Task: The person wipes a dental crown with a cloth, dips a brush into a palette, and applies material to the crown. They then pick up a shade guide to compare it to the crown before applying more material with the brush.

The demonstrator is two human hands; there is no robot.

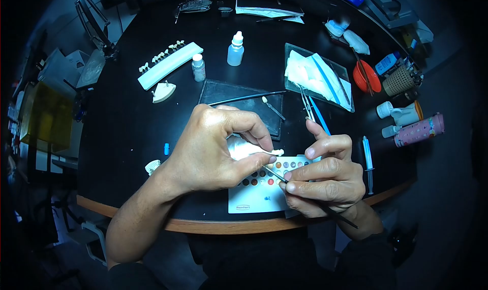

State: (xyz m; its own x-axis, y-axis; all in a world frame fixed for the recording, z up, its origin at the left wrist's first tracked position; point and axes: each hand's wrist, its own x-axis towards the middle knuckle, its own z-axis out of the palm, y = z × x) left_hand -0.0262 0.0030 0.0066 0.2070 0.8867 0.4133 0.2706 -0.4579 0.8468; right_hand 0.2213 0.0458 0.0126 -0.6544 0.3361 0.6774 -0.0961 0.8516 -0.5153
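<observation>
At 3 o'clock from your L hand (pixel 211 142), the small white bit (pixel 277 152) sits in its finger pinch, long way 9-to-3. Your R hand (pixel 330 181), farther off, grips the thin brush (pixel 275 174), aimed approx. 10 o'clock.

The left hand (pixel 216 148) holds a small tooth-like piece (pixel 277 152) above the color palette card (pixel 256 202). The right hand (pixel 328 175) holds a thin brush (pixel 325 208). At the far side stands a dropper bottle (pixel 235 54).
</observation>
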